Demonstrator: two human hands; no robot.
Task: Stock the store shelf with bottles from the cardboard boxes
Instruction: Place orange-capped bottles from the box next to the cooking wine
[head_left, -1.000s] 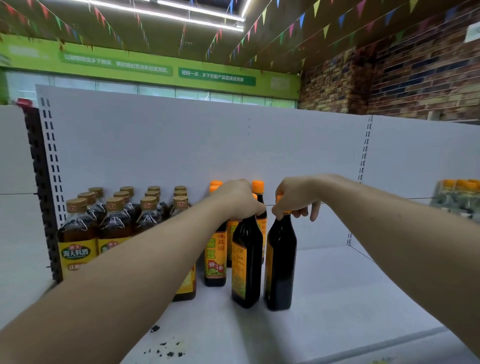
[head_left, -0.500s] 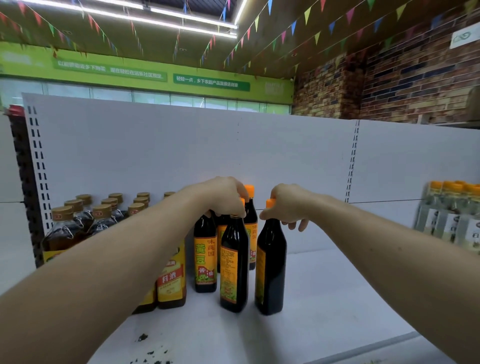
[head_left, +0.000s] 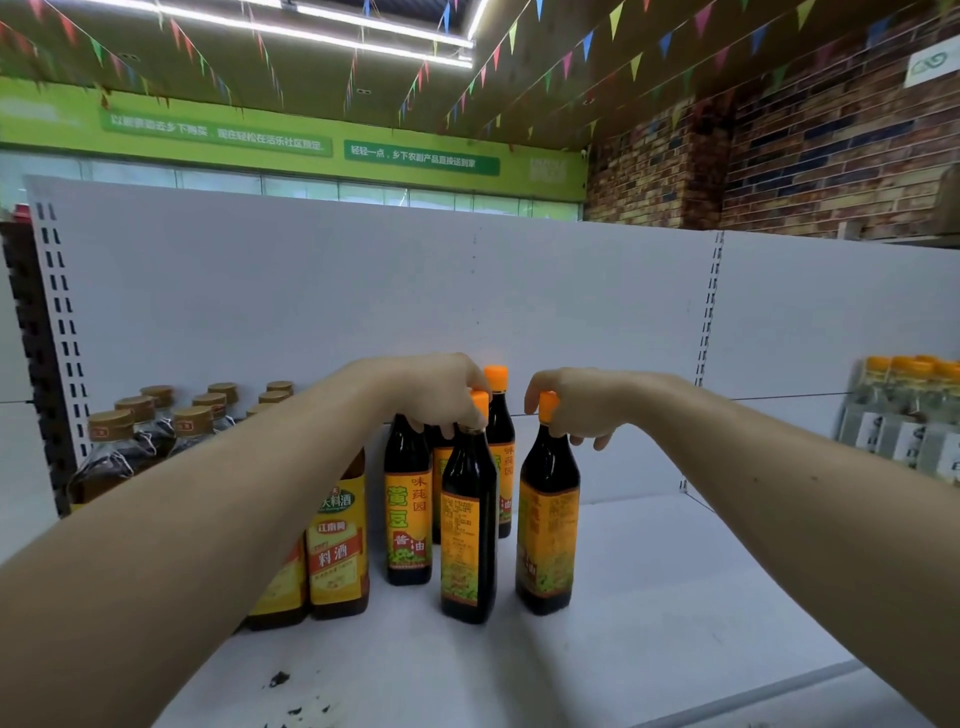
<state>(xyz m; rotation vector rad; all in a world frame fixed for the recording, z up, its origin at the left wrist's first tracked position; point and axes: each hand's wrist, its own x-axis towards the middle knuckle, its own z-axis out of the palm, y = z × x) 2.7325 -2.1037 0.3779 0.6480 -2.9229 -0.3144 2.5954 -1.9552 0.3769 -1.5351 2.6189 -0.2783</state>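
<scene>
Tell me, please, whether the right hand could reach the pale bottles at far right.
Probably yes, once freed: the right hand grips the cap of a dark bottle, and only bare shelf lies before the pale bottles.

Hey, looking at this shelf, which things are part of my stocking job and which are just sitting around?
Job: left hand gripping the middle bottle; right hand gripping the right bottle by its cap; orange-capped bottles behind; shelf.
Just there: gold-capped bottles at left; clear bottles at far right; dark crumbs on the shelf.
</scene>
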